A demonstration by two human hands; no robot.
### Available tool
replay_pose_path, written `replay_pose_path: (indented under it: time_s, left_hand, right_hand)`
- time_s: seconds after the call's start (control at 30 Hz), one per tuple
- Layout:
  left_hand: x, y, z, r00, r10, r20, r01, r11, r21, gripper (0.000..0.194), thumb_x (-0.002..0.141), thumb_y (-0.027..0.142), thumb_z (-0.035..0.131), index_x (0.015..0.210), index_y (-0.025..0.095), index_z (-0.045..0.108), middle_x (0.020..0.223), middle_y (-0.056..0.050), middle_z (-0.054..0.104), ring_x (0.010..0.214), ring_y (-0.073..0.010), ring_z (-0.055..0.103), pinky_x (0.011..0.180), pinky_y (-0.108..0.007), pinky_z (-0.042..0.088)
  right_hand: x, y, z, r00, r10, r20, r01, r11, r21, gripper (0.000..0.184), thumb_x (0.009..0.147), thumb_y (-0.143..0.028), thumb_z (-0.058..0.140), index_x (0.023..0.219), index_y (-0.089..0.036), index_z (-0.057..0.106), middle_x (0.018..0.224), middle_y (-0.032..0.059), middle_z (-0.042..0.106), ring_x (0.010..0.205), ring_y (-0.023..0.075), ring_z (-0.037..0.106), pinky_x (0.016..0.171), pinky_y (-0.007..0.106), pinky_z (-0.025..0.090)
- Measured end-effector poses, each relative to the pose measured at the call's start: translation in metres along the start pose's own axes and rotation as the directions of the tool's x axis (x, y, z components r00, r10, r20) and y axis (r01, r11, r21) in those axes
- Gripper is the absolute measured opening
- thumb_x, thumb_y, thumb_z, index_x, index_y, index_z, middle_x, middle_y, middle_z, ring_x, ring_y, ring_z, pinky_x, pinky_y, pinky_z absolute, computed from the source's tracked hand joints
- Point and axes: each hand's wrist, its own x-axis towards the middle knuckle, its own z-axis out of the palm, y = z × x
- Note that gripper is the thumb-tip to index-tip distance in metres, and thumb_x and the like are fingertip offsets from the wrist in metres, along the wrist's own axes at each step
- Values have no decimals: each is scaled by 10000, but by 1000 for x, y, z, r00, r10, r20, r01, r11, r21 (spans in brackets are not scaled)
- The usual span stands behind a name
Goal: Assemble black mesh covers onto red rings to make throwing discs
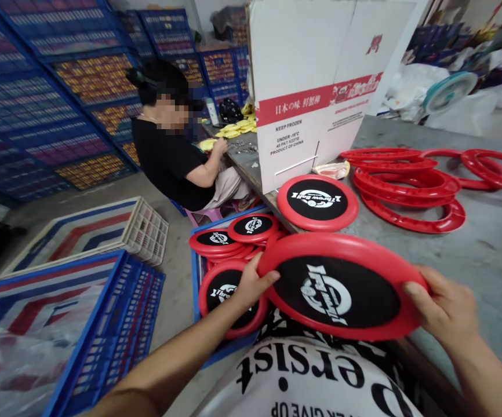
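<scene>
I hold a red disc with a black fabric centre and white logo (342, 289) in front of my chest, over the table's near edge. My left hand (251, 284) grips its left rim, fingers curled round it. My right hand (444, 310) grips the right rim, thumb on top. A second such disc (317, 202) lies flat on the grey table (490, 243) just beyond. More finished discs (233, 240) are stacked in a blue crate (199, 272) below my left hand.
Several empty red rings (411, 185) lie piled on the table's far right. A tall white carton (316, 87) stands behind the discs. A seated person in black (173, 150) works at the table's far end. Blue and white crates (112, 301) sit on the floor at left.
</scene>
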Motion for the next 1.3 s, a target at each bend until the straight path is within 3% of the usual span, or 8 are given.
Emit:
replay_pose_path:
  time_s: [0.2, 0.4, 0.53, 0.63, 0.77, 0.93, 1.07, 1.3]
  left_hand:
    - [-5, -16, 9, 978, -127, -166, 52, 917, -395, 574, 714, 571, 827, 1100, 169, 691, 1053, -91, 750, 911, -236, 693, 852, -341, 538]
    - [-4, -7, 29, 951, -169, -258, 54, 915, -400, 482, 802, 548, 760, 1097, 173, 692, 1055, -81, 759, 917, -232, 702, 847, -342, 554]
    - [-2, -1, 43, 950, -193, -247, 87, 919, -384, 442, 775, 453, 814, 1098, 172, 702, 1012, -73, 772, 928, -245, 708, 851, -349, 561]
    - [-9, -8, 49, 925, -359, -123, 211, 756, -620, 505, 713, 367, 873, 1143, 170, 698, 1038, -80, 786, 1023, -283, 718, 956, -400, 559]
    - [-33, -30, 46, 775, -616, 139, 439, 368, -819, 432, 771, 350, 812, 1107, 97, 714, 1004, -153, 793, 1053, -338, 738, 1042, -498, 533]
    - [-62, -49, 12, 621, -764, 176, 518, 232, -823, 265, 880, 264, 650, 1047, 66, 708, 908, -159, 803, 914, -298, 779, 990, -472, 579]
    - [-84, -50, -39, 519, -853, 58, 478, 232, -847, 189, 925, 254, 601, 1018, 127, 708, 843, -83, 808, 759, -228, 783, 891, -394, 629]
    - [-126, -48, -98, 249, -863, -439, 331, 502, -799, 194, 889, 64, 555, 945, 155, 718, 728, -6, 775, 632, -150, 747, 828, -298, 641]
  right_hand:
    - [19, -1, 29, 937, 315, -149, -272, 928, 253, 589, 830, -757, 481, 576, -227, 442, 529, -27, 433, 514, 126, 402, 482, 270, 348]
    - [9, 5, 46, 837, 514, -187, -409, 815, 410, 567, 848, -707, 542, 577, -236, 378, 534, -57, 347, 523, 106, 302, 466, 275, 301]
    - [-13, 9, 51, 693, 702, -164, -495, 628, 600, 482, 845, -631, 629, 630, -233, 463, 545, -61, 445, 500, 111, 366, 474, 277, 396]
    - [-28, 13, 52, 565, 824, -36, -555, 412, 723, 401, 792, -598, 718, 843, -209, 636, 694, -31, 662, 573, 143, 574, 614, 313, 565]
    - [-33, 12, 53, 478, 812, 335, -711, 134, 690, 417, 683, -477, 817, 961, -187, 704, 788, 43, 775, 654, 235, 725, 686, 397, 647]
    - [-28, -20, 72, 424, 645, 636, -780, -96, 618, 421, 622, -285, 849, 1011, -176, 730, 868, 78, 807, 776, 282, 775, 796, 426, 657]
    - [-44, -59, 117, 385, 461, 800, -794, -277, 541, 405, 684, -323, 845, 1041, -170, 731, 983, 100, 808, 939, 306, 766, 898, 446, 624]
    - [-85, -68, 199, 235, 120, 964, -950, -179, 254, 414, 779, -312, 811, 1120, -116, 682, 910, 106, 800, 811, 233, 769, 744, 350, 619]
